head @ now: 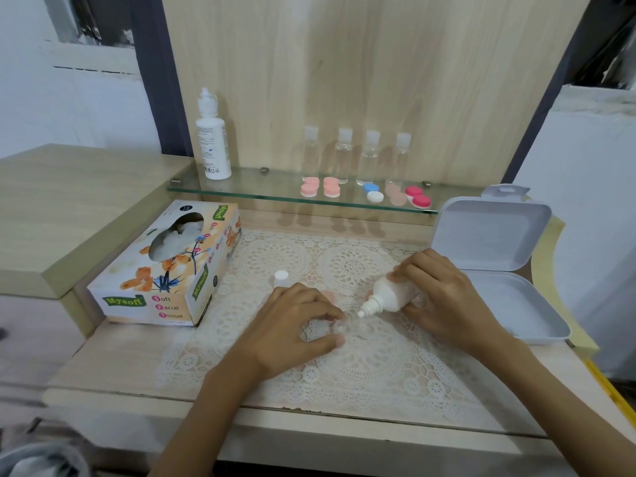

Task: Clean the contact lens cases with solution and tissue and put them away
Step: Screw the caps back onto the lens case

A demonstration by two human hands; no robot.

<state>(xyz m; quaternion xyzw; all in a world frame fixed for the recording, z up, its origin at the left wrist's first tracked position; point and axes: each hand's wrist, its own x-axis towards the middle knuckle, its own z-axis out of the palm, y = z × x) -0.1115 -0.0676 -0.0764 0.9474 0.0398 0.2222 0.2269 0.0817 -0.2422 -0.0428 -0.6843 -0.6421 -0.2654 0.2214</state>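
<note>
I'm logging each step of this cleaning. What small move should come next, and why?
Probably a gentle squeeze of the small white bottle in the right hand. It is uncapped and tilted, with its nozzle pointing down at the clear lens case, which the left hand pinches on the lace mat. A white cap stands behind that hand.

A pale wood panel (378,70) rises at 12 o'clock behind a glass shelf (261,189). White wall (79,111) fills 10 o'clock. A beige side cabinet (69,208) sits at 9 o'clock beside the evenly lit counter (113,359).
</note>
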